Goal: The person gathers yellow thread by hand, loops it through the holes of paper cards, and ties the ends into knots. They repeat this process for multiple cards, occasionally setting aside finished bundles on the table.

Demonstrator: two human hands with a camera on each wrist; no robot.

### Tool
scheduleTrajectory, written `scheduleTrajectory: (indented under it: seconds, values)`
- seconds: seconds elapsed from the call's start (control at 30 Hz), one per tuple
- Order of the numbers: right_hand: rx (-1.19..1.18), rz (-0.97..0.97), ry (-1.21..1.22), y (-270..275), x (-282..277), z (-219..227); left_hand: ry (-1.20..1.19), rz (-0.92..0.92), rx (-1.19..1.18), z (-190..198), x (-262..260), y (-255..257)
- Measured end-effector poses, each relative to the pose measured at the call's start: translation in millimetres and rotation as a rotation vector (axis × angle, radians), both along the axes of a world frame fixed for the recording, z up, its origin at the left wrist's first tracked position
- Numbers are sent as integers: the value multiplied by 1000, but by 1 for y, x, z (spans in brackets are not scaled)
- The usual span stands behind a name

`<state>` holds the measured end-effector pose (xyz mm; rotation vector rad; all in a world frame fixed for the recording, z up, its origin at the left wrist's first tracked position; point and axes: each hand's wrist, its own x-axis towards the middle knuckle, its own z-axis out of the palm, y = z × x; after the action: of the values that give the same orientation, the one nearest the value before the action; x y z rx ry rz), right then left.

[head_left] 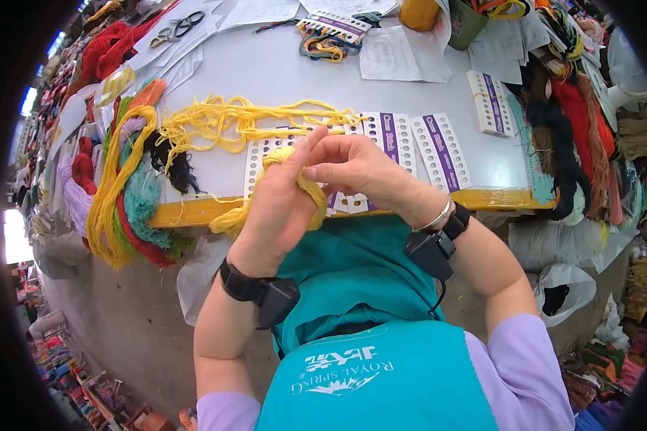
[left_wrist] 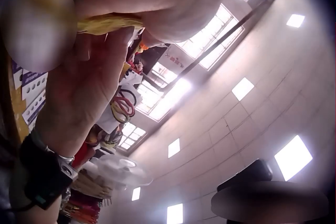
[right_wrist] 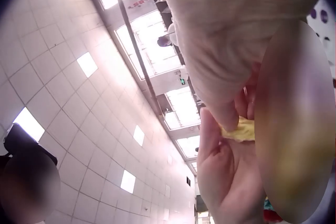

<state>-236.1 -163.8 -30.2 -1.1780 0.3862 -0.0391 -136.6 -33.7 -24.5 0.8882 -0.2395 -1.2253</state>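
Observation:
Yellow thread (head_left: pixel 277 154) is looped round the left hand (head_left: pixel 277 205), whose fingers curl about it just over the table's front edge. Close against it, the right hand (head_left: pixel 363 169) has its thumb and fingers bent together at the left fingertips; whether thread lies between them is hidden. More yellow strands (head_left: pixel 216 118) spread across the table behind the hands. Purple-and-white punched cards (head_left: pixel 388 136) lie beneath and beside the hands. In the left wrist view a yellow strand (left_wrist: pixel 110 23) runs between the two hands; the right wrist view shows yellow thread (right_wrist: pixel 241 129) at the fingers.
Coloured skeins (head_left: pixel 140 194) hang over the table's left edge, and dark and red skeins (head_left: pixel 571 136) over the right. Scissors (head_left: pixel 176 30) and papers lie at the back left. A card with threads (head_left: pixel 331 36) and a green container (head_left: pixel 469 25) stand farther back.

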Motion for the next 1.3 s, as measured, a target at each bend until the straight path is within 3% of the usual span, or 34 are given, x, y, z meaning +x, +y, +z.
scheduleTrajectory:
  seconds: [0.4,0.73,0.83,1.3]
  values:
    - [328,-199,-72,11,-32,-26,65,-29,30,-15,-6,24]
    - [239,-173,-83,20,-36,-30,152,31,10,-14,-15,24]
    - [77,-103,-96,20,-38,-30,136,-29,2,-16,-14,24]
    - [-23,-152,-85,28,-35,-35,26,-106,47,-25,-15,20]
